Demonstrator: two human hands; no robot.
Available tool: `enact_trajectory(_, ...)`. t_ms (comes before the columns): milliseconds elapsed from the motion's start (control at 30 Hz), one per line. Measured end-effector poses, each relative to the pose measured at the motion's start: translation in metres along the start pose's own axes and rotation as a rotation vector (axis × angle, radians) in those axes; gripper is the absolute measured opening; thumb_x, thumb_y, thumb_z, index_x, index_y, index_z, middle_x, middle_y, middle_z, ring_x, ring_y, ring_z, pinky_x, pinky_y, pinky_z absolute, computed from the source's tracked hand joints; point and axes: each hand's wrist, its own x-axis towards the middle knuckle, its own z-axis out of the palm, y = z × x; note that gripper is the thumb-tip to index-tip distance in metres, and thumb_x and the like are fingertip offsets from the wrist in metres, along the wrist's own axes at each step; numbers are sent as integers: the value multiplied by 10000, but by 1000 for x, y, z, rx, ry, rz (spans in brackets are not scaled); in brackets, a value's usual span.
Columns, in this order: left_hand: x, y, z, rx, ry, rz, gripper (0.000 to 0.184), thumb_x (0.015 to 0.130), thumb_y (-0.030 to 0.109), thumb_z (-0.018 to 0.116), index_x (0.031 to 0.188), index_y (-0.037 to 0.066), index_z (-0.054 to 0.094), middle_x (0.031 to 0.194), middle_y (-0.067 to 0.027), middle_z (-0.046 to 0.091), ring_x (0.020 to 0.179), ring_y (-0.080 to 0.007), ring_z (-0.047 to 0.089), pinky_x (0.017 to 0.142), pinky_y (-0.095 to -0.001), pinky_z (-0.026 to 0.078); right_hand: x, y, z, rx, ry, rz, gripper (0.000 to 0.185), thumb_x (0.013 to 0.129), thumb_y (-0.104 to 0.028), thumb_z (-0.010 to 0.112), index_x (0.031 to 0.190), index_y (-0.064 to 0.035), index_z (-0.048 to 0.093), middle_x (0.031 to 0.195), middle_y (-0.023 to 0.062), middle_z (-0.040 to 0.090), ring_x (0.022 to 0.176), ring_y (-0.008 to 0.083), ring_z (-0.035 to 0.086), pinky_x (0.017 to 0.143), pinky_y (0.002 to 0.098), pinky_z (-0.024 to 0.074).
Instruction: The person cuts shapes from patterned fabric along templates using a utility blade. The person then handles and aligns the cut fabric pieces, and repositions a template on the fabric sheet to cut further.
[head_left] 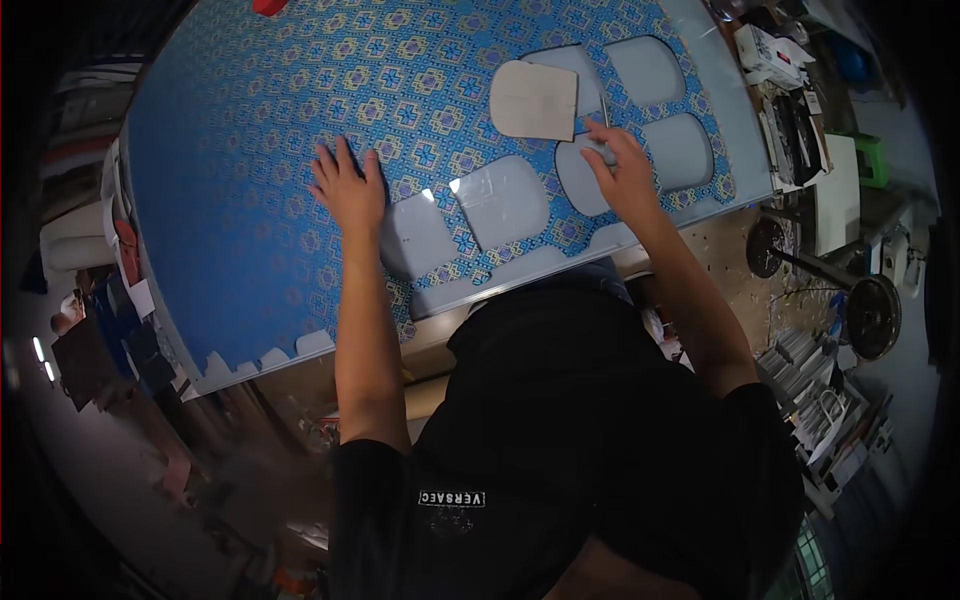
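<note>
My left hand [350, 190] lies flat with fingers spread on a blue patterned fabric [400, 80]. My right hand [628, 178] is closed around a small grey tool [603, 152], mostly hidden by the fingers, so its exact kind is unclear. Just beyond it, a beige rounded template [535, 100] rests on the cloth, partly over an opening. Several openings of much the same rounded shape show the pale grey surface beneath; one cutout [505, 205] sits between my hands.
The fabric covers a large pale table [735, 165] whose near edge runs in front of my body. A red object [268, 6] is at the far edge. To the right stand a white box [770, 55], a green stool [872, 162] and stacked papers [815, 400].
</note>
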Motion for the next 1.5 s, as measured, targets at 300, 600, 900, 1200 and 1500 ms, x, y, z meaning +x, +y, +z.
enact_trajectory(300,-30,-55,-12,9,56,-123,715,1042,554,449,1590,101,366,1666,-244,232,1544,-461,162,1222,-641,95,42,-30,90,-388,-64,-160,467,939,-242,730,1298,-34,516,1496,190,518,1428,409,422,1206,620,225)
enact_trajectory(600,-71,8,-21,-279,-29,38,784,919,451,713,1523,42,427,1610,-328,266,1508,-523,186,1212,-653,98,1,-80,130,13,-445,-369,733,940,-250,681,1538,-17,329,1328,116,626,1317,343,546,1229,499,295)
enact_trajectory(900,-39,59,-12,-183,-59,153,1064,758,657,789,1527,27,406,1598,-362,203,1502,-536,148,1180,-706,75,28,-40,53,-165,-307,-194,318,901,-108,718,1142,-59,515,1468,154,571,1423,391,456,1209,502,324)
enact_trajectory(1200,13,41,-2,-237,9,269,1066,703,664,831,1467,9,477,1542,-354,318,1424,-515,281,1167,-590,235,23,-13,44,-157,-107,-311,331,888,-71,717,1143,-50,506,1386,163,632,1377,378,517,1149,523,379)
enact_trajectory(1500,-11,-23,-19,-125,74,27,1051,741,694,799,1498,48,462,1543,-398,297,1434,-536,268,1147,-617,276,23,-10,43,-81,-86,-281,345,866,-30,698,1150,-54,505,1358,175,646,1351,383,543,1079,500,435)
